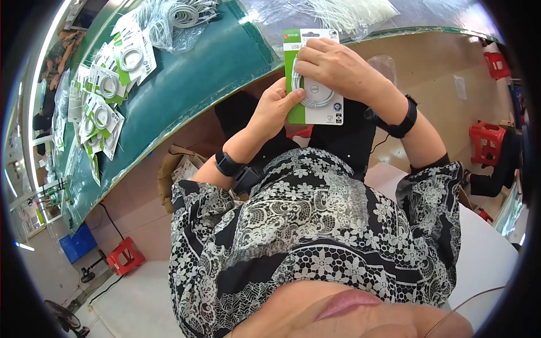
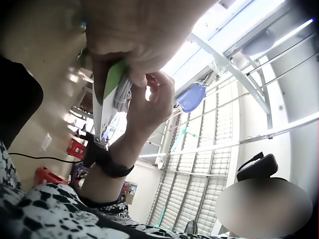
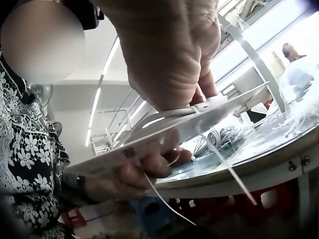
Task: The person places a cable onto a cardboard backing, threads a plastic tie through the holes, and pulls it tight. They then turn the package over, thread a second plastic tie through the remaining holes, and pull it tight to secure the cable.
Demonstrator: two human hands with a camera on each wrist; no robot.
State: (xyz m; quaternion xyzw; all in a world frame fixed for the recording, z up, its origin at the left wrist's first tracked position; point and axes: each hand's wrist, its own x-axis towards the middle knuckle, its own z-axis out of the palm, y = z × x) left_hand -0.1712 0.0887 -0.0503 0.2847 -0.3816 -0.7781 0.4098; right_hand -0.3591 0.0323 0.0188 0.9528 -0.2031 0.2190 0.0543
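A green and white packaging card (image 1: 297, 116) with printed "USB-C" lettering is held up in front of the torso. On its face lies a coiled white cable (image 1: 319, 103). My left hand (image 1: 269, 110) grips the card's left edge, thumb on the front and fingers behind. My right hand (image 1: 333, 63) has its fingers curled over the upper part of the coil, pinching the cable against the card; the fingertips are partly hidden. In the right wrist view, two thin white cable ties (image 3: 228, 165) stick out from the card's back.
Several carded cables (image 1: 104, 84) lie in a pile on the green table (image 1: 186, 93) at left. Bagged coiled cables (image 1: 180, 17) and a bundle of loose white ties (image 1: 349, 12) lie at the back. The table edge runs just beyond the hands. Red stools (image 1: 125, 256) stand on the floor.
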